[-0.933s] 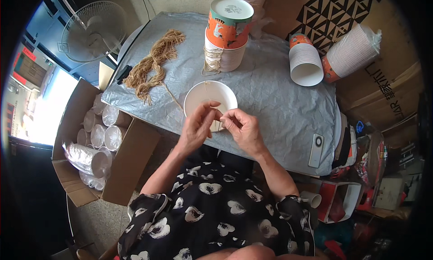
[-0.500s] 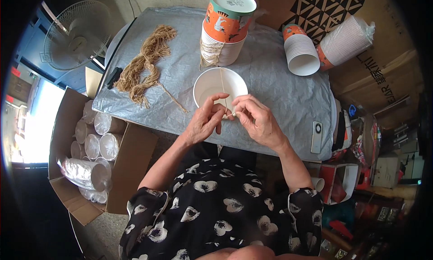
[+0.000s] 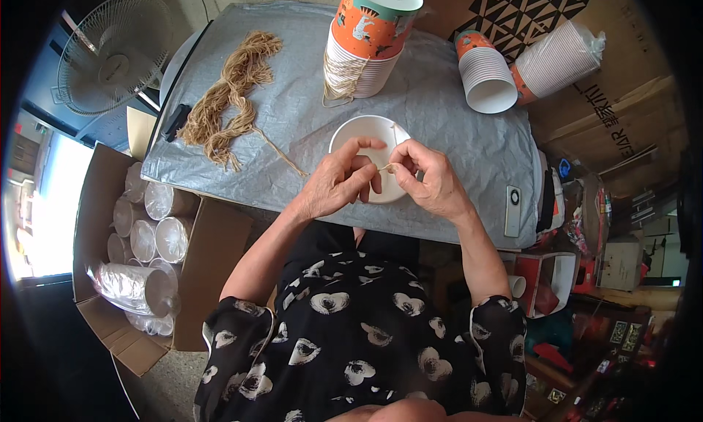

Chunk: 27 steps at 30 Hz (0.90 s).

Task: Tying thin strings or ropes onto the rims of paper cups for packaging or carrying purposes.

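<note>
A white paper bucket [image 3: 353, 132] sits mouth up near the table's front edge, under my hands. A thin light cord [image 3: 386, 168] runs between my fingertips, and a stretch of it shows by the bucket's far right rim. My left hand [image 3: 333, 184] pinches the cord between thumb and bent fingers, its index finger stretched over the bucket's mouth. With thumb and forefinger pressed together, my right hand [image 3: 436, 184] grips the cord just to the right. Whether the cord is knotted is too small to tell.
Behind the bucket stands an upside-down stack of orange paper buckets [image 3: 373, 30] with cords hanging at its side. A tan twine bundle [image 3: 231, 103] lies left. More stacked buckets [image 3: 487, 78] lie right, beyond a phone-like device [image 3: 514, 213]. A carton [image 3: 209, 268] of wrapped cups stands left.
My right hand has drawn slightly up and right, and my left index finger has stretched out further. The bucket now sits a little further right in the picture, and the whole view has shifted slightly.
</note>
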Motion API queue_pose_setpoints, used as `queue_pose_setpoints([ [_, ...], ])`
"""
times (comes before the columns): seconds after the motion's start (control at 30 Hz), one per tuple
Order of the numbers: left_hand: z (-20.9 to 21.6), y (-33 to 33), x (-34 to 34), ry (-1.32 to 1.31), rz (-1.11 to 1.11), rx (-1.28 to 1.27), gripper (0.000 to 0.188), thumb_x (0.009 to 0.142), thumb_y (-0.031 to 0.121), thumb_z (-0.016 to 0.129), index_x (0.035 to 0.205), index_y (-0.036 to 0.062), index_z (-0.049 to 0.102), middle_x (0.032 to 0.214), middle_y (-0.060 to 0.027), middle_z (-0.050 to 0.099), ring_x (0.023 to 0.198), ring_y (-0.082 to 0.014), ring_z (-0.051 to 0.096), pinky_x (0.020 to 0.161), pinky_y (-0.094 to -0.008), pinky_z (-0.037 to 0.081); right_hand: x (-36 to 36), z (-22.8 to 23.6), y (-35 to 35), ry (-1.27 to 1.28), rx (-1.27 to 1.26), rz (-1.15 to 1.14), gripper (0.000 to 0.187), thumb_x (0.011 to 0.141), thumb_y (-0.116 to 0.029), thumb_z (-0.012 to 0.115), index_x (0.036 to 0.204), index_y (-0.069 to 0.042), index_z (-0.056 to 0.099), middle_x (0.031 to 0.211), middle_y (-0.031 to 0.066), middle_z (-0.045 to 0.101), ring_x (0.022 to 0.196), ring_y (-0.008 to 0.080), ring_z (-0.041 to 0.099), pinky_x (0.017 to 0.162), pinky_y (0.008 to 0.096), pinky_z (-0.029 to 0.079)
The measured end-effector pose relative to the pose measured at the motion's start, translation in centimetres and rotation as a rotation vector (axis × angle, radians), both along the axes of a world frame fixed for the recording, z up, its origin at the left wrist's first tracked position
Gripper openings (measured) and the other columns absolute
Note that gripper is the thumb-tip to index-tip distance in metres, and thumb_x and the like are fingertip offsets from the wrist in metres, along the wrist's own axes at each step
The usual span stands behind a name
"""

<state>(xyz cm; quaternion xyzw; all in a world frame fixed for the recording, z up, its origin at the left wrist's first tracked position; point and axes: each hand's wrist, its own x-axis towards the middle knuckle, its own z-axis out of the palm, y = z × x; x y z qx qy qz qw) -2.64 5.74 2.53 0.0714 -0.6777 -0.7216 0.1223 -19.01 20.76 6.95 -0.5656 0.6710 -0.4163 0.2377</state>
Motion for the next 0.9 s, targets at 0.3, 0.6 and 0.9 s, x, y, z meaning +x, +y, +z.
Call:
queue_pose_setpoints([
  [0.3,-1.4,-0.3,0.0,-0.108,-0.087,0.008,0.027,0.105,0.029,0.062,0.100,0.0028,0.067,0.080,0.0000,0.068,0.068,-0.0060,0.062,0.057,-0.0222,0.048,-0.5,-1.3,0.4,-0.132,-0.006,0.028,0.010,0.097,-0.007,0.063,0.098,0.001,0.057,0.086,0.0022,0.063,0.078,0.0096,0.062,0.072,0.0283,0.052],
  [0.6,-2.3,0.0,0.4,-0.099,0.027,0.071,0.021,0.103,0.023,0.065,0.102,0.0021,0.068,0.082,-0.0004,0.069,0.067,-0.0045,0.060,0.057,-0.0204,0.047,-0.7,-2.9,0.0,-0.439,0.019,-0.054,0.016,0.102,-0.017,0.064,0.102,-0.002,0.062,0.084,0.0000,0.063,0.070,0.0047,0.057,0.064,0.0210,0.049],
  [0.9,-3.7,0.2,0.0,-0.057,0.147,0.236,0.022,0.103,0.021,0.067,0.105,-0.0006,0.071,0.090,-0.0043,0.073,0.073,-0.0075,0.066,0.064,-0.0234,0.054,-0.6,-3.2,-1.2,-0.522,0.024,-0.128,0.018,0.101,-0.019,0.066,0.102,-0.002,0.065,0.079,-0.0012,0.064,0.067,0.0044,0.057,0.061,0.0213,0.047],
])
